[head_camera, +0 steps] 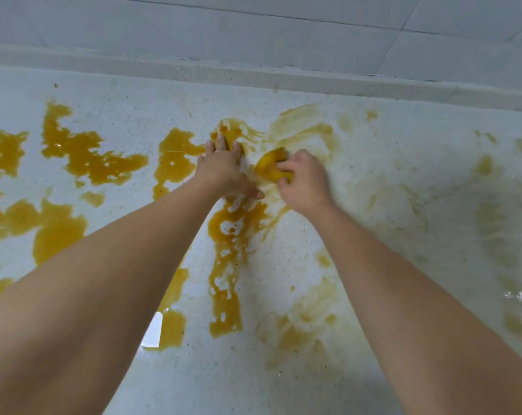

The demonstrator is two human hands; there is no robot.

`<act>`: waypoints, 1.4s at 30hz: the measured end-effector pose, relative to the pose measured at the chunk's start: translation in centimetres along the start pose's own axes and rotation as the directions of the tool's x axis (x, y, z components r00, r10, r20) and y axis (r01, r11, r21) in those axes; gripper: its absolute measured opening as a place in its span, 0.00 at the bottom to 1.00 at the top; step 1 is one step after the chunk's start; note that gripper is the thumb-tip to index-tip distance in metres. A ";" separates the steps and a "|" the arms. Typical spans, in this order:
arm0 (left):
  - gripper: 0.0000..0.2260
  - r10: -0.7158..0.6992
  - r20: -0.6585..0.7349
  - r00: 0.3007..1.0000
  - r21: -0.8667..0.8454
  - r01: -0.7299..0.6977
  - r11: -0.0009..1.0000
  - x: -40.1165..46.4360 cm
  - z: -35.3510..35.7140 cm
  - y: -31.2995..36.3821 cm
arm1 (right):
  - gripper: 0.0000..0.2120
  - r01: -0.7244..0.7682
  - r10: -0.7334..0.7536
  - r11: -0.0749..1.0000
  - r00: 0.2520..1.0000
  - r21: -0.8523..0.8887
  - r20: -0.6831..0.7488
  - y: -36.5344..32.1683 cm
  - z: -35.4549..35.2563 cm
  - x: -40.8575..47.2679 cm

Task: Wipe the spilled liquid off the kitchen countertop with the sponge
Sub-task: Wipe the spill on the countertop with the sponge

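Sponge: your right hand (303,179) has the yellow sponge (274,166) bunched in curled fingers, pressed to the countertop (403,139) just right of centre; the sponge pokes out of the fist toward the left and the back wall
Left hand: your left hand (223,167) lies flat, fingers straight and spread, palm down on the wet surface just beside the sponge, fingertips in the orange spilled liquid (83,154), thumb pointing toward your right wrist
The relation that matters: thick orange puddles lie to the left of the sponge and toward you; a long streak (226,265) runs from under your left palm down toward the near edge, its long axis front to back
Nearer hand: your right hand holds the tool, but your left hand sits between the sponge and the big left-hand pools
Right side: only thin smears and faint film (433,205) there, so that half looks mostly wiped
Progress, as a judgement: roughly half done, the left half untouched
Next move calls for: sweep the sponge leftward and toward you along the streak; lift your left hand clear first or it blocks the stroke
Risk: the sponge looks saturated and may smear rather than lift
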State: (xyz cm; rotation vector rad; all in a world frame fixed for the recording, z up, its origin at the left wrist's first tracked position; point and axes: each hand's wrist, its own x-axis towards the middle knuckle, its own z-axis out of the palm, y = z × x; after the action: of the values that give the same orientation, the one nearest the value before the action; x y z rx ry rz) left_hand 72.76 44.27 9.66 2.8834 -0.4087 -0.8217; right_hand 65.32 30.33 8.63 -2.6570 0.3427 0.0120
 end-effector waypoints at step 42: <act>0.40 -0.072 -0.096 0.993 -0.085 0.064 0.994 -7.7 3.8 -5.6 | 0.13 0.167 -0.167 0.986 0.986 0.004 0.027 -4.3 3.1 -11.8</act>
State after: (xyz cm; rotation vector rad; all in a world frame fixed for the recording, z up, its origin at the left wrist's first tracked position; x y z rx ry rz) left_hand 65.71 51.70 9.25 2.8614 -0.2613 -0.6845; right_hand 55.04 38.21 8.52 -2.6728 0.1103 -0.0053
